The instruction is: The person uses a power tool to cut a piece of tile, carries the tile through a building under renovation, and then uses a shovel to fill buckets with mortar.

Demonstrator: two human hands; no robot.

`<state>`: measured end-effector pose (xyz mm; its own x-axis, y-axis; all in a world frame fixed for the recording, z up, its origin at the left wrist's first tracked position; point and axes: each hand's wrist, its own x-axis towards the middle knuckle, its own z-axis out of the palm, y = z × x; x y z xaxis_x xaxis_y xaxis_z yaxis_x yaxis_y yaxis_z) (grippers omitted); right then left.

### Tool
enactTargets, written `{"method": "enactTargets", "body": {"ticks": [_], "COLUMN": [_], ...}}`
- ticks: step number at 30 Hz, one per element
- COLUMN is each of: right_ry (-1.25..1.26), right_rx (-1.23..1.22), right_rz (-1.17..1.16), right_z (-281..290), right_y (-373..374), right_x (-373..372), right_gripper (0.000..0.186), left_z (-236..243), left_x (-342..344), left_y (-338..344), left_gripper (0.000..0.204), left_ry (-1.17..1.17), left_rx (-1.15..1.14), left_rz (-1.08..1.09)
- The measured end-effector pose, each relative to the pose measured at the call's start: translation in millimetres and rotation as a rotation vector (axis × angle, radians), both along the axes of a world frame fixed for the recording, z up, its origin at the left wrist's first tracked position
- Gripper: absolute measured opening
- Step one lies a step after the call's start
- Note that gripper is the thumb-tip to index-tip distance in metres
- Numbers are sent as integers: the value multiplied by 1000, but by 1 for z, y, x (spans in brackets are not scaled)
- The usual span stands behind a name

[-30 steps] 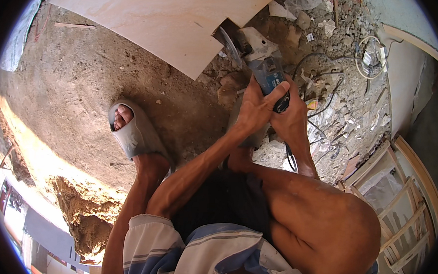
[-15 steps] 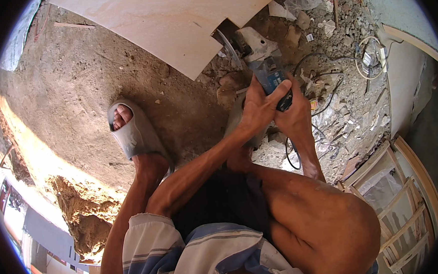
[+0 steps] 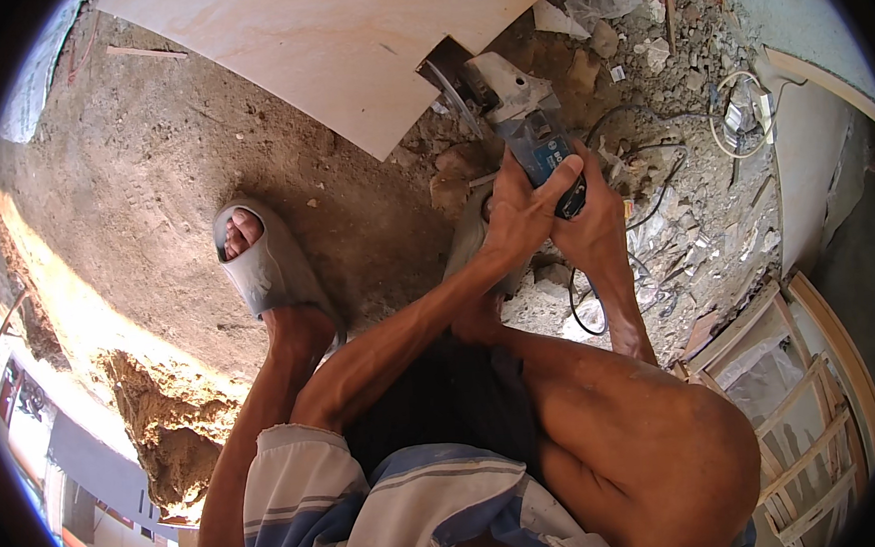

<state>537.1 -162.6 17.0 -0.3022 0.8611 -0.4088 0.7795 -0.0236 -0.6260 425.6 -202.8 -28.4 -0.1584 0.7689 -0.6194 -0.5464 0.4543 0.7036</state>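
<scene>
Your left hand [image 3: 517, 211], right hand [image 3: 592, 219]: fingers wrapped round grinder [image 3: 522, 118] | pale-lettered blue casing [image 3: 548, 154] | disc [image 3: 462, 101] beside notched edge of tile [image 3: 344, 54]

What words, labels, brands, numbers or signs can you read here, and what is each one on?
Blue-and-grey handheld power grinder: pale lettering on its blue casing, a maker's mark I leave unquoted; the finer print is too small to read.
Small yellow-and-red scrap among the grey stony rubble: too small to read.
Left grey slip-on sandal: a pale mark, no word I can make out.
I can read no other text.
</scene>
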Motion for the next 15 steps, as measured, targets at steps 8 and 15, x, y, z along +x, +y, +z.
{"method": "enactTargets", "body": {"ticks": [8, 15], "right_ry": [15, 0], "right_rx": [-15, 19], "right_rz": [3, 50], "right_z": [7, 5], "right_y": [7, 10], "right_x": [2, 5], "right_gripper": [72, 67], "left_z": [-4, -1], "left_x": [9, 11], "left_y": [3, 5], "left_gripper": [62, 58], "left_ry": [14, -7], "left_rx": [32, 6], "left_rz": [64, 87]}}
